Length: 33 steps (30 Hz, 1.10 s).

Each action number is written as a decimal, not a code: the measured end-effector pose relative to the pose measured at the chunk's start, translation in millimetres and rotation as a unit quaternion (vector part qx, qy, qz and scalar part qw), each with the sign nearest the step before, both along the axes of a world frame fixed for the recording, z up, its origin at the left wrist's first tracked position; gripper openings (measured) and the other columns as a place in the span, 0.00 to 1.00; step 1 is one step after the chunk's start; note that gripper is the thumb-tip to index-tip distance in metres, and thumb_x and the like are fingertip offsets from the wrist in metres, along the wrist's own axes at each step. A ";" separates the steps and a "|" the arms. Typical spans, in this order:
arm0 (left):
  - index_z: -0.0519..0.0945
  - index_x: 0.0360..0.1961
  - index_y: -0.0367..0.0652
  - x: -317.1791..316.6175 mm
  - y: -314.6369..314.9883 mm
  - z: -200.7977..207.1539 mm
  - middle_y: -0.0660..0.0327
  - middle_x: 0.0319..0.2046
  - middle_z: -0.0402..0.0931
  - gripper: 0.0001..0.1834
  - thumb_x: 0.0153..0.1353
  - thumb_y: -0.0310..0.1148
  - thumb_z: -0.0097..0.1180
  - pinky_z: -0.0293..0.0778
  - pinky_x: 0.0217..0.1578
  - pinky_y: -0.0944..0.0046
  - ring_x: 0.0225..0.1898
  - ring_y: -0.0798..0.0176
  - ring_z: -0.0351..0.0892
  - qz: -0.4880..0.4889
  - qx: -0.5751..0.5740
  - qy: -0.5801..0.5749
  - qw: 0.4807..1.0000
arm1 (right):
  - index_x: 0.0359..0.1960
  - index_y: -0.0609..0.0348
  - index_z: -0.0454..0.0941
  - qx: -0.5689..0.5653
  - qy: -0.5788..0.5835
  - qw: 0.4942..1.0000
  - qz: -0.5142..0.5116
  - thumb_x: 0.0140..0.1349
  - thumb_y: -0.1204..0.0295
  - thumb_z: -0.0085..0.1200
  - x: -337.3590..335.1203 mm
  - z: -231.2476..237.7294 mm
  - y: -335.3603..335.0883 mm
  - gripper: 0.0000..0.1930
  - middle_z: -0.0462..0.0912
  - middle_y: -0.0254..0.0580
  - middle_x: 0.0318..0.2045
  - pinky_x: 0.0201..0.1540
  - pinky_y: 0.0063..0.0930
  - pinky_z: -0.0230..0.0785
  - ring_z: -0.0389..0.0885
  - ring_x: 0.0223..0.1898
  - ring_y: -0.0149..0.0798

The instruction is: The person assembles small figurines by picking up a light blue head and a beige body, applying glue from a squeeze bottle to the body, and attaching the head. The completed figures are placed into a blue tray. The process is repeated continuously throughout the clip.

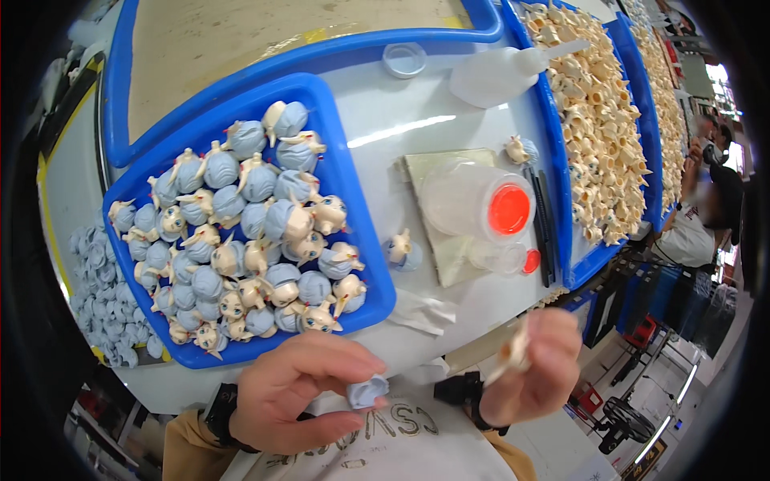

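Observation:
Between the thumb and fingers of my left hand (pixel 285 393) sits a small grey-blue doll hair piece (pixel 367 392), hollow side partly showing. My right hand (pixel 545 365), raised to the right and a little blurred, pinches a beige doll head (pixel 514 353) with a pointed ear. The two pieces are apart. Just beyond my left hand, a blue tray (pixel 377 280) holds many doll heads (pixel 228 208) fitted with grey-blue hair. One more haired head (pixel 403 251) lies on the table beside that tray.
Loose hair pieces (pixel 112 297) are heaped at the left. A blue bin (pixel 568 232) of beige heads stands right. Between are a red-filled plastic cup (pixel 457 196), a squeeze bottle (pixel 493 76), dark pens (pixel 545 232) and a round lid (pixel 404 60). Another person (pixel 694 228) is far right.

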State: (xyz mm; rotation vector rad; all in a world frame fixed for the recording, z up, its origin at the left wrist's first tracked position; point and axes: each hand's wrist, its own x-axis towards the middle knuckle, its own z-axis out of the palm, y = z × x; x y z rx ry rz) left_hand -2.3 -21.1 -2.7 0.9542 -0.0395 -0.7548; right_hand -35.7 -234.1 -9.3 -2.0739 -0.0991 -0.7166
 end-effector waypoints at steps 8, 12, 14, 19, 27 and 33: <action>0.70 0.44 0.31 -11.3 3.8 -4.6 0.46 0.45 0.69 0.16 0.51 0.16 0.51 0.68 0.47 0.61 0.47 0.56 0.71 0.050 -0.051 0.002 0.997 | 0.32 0.49 0.72 -0.012 0.008 0.989 0.146 0.45 0.64 0.63 -10.7 2.7 31.4 0.14 0.75 0.33 0.26 0.24 0.21 0.59 0.66 0.26 0.32; 0.68 0.42 0.30 -1.9 7.7 -5.7 0.42 0.41 0.70 0.15 0.52 0.20 0.53 0.70 0.45 0.58 0.43 0.52 0.73 -0.012 -0.008 -0.057 0.998 | 0.31 0.50 0.74 -0.035 0.001 0.992 0.121 0.42 0.66 0.64 -7.9 2.2 35.7 0.14 0.75 0.34 0.25 0.23 0.20 0.59 0.68 0.26 0.32; 0.64 0.43 0.29 -2.6 8.3 -6.4 0.40 0.41 0.69 0.17 0.52 0.21 0.53 0.72 0.44 0.57 0.42 0.51 0.75 -0.023 -0.005 -0.060 0.998 | 0.31 0.50 0.76 -0.056 0.016 0.990 0.132 0.41 0.68 0.64 -6.9 3.6 35.1 0.13 0.75 0.34 0.25 0.22 0.20 0.59 0.69 0.25 0.33; 0.59 0.48 0.31 -8.1 8.9 -5.3 0.41 0.43 0.70 0.22 0.53 0.20 0.52 0.72 0.44 0.57 0.45 0.51 0.74 -0.020 -0.004 -0.015 1.000 | 0.31 0.52 0.79 -0.091 0.051 0.979 0.175 0.40 0.69 0.64 -2.3 10.3 33.6 0.13 0.74 0.36 0.25 0.21 0.21 0.62 0.70 0.24 0.33; 0.57 0.50 0.31 -5.3 13.1 4.6 0.42 0.40 0.73 0.21 0.57 0.21 0.48 0.71 0.44 0.63 0.43 0.58 0.75 -0.093 0.053 0.036 0.994 | 0.31 0.59 0.77 -0.050 0.045 0.976 0.207 0.41 0.67 0.66 -1.5 10.7 30.3 0.15 0.74 0.37 0.24 0.22 0.20 0.64 0.71 0.24 0.34; 0.57 0.51 0.30 -4.9 8.7 5.8 0.45 0.40 0.74 0.20 0.60 0.25 0.45 0.69 0.43 0.67 0.42 0.63 0.75 -0.084 0.059 0.061 0.993 | 0.31 0.62 0.76 -0.055 0.034 0.974 0.217 0.42 0.66 0.66 7.3 9.1 34.8 0.17 0.76 0.43 0.25 0.21 0.21 0.66 0.73 0.24 0.36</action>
